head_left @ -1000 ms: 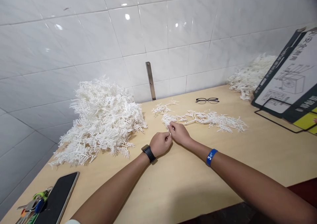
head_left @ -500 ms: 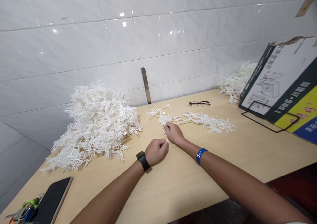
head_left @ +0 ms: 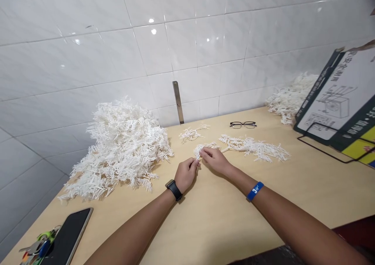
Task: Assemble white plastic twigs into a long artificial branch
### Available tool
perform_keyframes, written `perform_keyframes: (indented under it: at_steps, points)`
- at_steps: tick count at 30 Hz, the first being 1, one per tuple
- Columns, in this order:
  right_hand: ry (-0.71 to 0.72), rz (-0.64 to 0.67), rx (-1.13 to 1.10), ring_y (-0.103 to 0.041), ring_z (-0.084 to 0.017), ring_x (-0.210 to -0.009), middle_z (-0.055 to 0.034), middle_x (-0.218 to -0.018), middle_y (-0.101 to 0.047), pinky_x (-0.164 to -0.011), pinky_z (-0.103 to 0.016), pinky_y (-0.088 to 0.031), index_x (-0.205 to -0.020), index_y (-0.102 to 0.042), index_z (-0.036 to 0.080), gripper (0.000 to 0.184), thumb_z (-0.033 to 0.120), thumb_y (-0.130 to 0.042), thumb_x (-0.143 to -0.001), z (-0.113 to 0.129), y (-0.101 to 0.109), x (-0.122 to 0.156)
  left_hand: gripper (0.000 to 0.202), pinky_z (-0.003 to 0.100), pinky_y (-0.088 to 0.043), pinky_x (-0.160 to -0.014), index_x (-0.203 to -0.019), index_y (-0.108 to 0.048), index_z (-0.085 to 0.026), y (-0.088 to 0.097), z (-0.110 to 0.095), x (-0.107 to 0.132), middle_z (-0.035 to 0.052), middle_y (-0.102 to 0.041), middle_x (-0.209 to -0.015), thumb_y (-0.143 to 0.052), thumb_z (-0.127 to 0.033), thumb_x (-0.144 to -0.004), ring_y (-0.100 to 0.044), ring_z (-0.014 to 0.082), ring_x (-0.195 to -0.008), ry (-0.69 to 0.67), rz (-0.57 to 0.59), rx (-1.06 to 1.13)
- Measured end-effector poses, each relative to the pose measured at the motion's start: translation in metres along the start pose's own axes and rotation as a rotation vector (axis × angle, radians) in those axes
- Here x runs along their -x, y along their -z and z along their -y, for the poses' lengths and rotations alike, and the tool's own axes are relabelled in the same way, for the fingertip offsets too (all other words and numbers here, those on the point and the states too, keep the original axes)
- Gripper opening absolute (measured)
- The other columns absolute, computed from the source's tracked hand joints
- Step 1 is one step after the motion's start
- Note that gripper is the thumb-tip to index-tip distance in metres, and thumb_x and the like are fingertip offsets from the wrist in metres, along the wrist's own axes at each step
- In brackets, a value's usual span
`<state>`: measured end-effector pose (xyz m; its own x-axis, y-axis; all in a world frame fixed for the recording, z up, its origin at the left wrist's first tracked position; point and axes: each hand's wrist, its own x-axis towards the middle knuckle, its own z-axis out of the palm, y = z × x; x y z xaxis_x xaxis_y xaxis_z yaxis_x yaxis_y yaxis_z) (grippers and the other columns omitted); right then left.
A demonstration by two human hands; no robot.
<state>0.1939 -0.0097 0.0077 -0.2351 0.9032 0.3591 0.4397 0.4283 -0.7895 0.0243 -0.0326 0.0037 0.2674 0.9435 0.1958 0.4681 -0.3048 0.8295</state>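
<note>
Both hands meet over the middle of the table. My left hand (head_left: pixel 186 174), with a black watch on its wrist, is closed in a pinch on the lower end of a white branching plastic sprig (head_left: pixel 197 155). Against the same sprig are the closed fingertips of my right hand (head_left: pixel 216 159), which wears a blue wristband; part of the sprig is hidden behind them. Just right of the hands lies a larger white branch (head_left: pixel 254 147) with a bare stem. A small loose sprig (head_left: pixel 193 133) rests behind the hands.
A big heap of white sprigs (head_left: pixel 125 152) stands at left, another pile (head_left: pixel 291 95) at back right beside a printed cardboard box (head_left: pixel 331 101) and black wire frame (head_left: pixel 325 152). Glasses (head_left: pixel 243 125) lie near the tiled wall; a phone (head_left: pixel 68 235) and keys (head_left: pixel 38 246) at front left.
My left hand has moved up to the sprig, and its thumb and finger now meet my right hand's fingertips there. The whole view has shifted slightly to the left.
</note>
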Motion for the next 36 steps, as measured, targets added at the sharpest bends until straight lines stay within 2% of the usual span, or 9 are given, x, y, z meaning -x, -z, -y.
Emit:
perform_keyframes:
  at_steps: [4,11,14,19,22,26,30,33,36]
  points:
    - [0.037,0.236,0.004,-0.043,-0.013,-0.063,0.0021,-0.065,-0.049,-0.060,-0.025,-0.032,-0.066,-0.050,0.018,0.032,0.038,-0.045,-0.091,-0.003,0.000,0.003,0.038,0.024,-0.038,-0.060,-0.075,-0.064,-0.015,0.000,0.002,-0.002,-0.0007,-0.056,-0.058,-0.042,-0.041,-0.091,-0.051,0.0127,-0.059,0.023,0.018,0.018]
    - [-0.038,0.297,-0.247,-0.039,-0.012,-0.057,0.0027,-0.060,-0.042,-0.056,-0.026,-0.033,-0.061,-0.042,0.020,0.041,0.047,-0.041,-0.091,0.005,0.001,0.003,0.037,0.024,-0.038,-0.061,-0.073,-0.066,-0.014,-0.001,0.002,-0.002,-0.0007,-0.057,-0.058,-0.047,-0.043,-0.089,-0.050,0.0122,-0.058,-0.020,0.081,0.043]
    - [-0.082,-0.015,-0.066,-0.036,-0.012,-0.055,0.0030,-0.057,-0.038,-0.054,-0.026,-0.030,-0.058,-0.036,0.021,0.040,0.046,-0.042,-0.089,0.013,0.031,-0.008,0.038,0.025,-0.038,-0.063,-0.077,-0.068,-0.015,-0.001,0.002,-0.001,0.0007,-0.062,-0.063,-0.045,-0.042,-0.091,-0.053,0.0134,-0.063,-0.050,0.084,0.006]
    - [-0.316,-0.489,0.412,-0.042,-0.015,-0.055,-0.0020,-0.055,-0.048,-0.052,-0.028,-0.027,-0.057,-0.043,0.020,0.039,0.044,-0.040,-0.088,-0.011,0.127,-0.014,0.039,0.026,-0.038,-0.065,-0.076,-0.069,-0.016,-0.001,0.001,-0.001,0.0031,-0.069,-0.073,-0.043,-0.041,-0.091,-0.058,0.0153,-0.069,-0.034,0.079,-0.037]
    - [-0.546,-0.370,0.725,-0.048,-0.018,-0.054,-0.0085,-0.058,-0.058,-0.052,-0.030,-0.029,-0.057,-0.053,0.019,0.040,0.042,-0.041,-0.088,-0.041,0.168,0.003,0.039,0.026,-0.038,-0.065,-0.075,-0.069,-0.016,-0.002,-0.001,-0.001,0.0033,-0.069,-0.073,-0.043,-0.041,-0.090,-0.058,0.0156,-0.069,-0.025,0.078,-0.039]
    - [-0.735,-0.255,0.901,-0.060,-0.025,-0.064,-0.0162,-0.077,-0.069,-0.056,-0.032,-0.037,-0.075,-0.068,0.016,0.045,0.051,-0.043,-0.089,-0.061,0.174,0.026,0.037,0.026,-0.038,-0.065,-0.074,-0.068,-0.016,-0.003,-0.001,-0.001,0.0027,-0.068,-0.072,-0.043,-0.039,-0.089,-0.058,0.0153,-0.068,-0.022,0.057,-0.025]
    - [-0.294,-0.321,0.958,-0.063,-0.026,-0.097,-0.0153,-0.110,-0.069,-0.075,-0.033,-0.045,-0.108,-0.067,0.016,0.037,0.020,-0.034,-0.093,-0.043,0.142,0.030,0.028,0.025,-0.038,-0.062,-0.084,-0.066,-0.017,-0.004,0.002,-0.002,0.0011,-0.065,-0.068,-0.043,-0.032,-0.089,-0.055,0.0140,-0.063,-0.012,0.022,-0.004]
    - [0.062,-0.034,0.927,-0.060,-0.022,-0.107,-0.0110,-0.120,-0.065,-0.081,-0.029,-0.045,-0.117,-0.064,0.020,0.040,0.010,-0.040,-0.087,-0.023,0.113,0.023,0.026,0.025,-0.039,-0.062,-0.096,-0.062,-0.018,-0.005,0.005,-0.003,-0.0009,-0.061,-0.062,-0.039,-0.026,-0.089,-0.053,0.0132,-0.058,0.007,0.025,0.047]
    - [0.086,0.213,1.014,-0.062,-0.023,-0.097,-0.0112,-0.109,-0.068,-0.071,-0.029,-0.043,-0.108,-0.068,0.020,0.031,0.012,-0.047,-0.088,-0.014,0.093,0.011,0.025,0.025,-0.041,-0.065,-0.095,-0.061,-0.018,-0.005,0.007,-0.004,-0.0016,-0.058,-0.060,-0.037,-0.023,-0.089,-0.055,0.0135,-0.060,0.005,0.033,0.082]
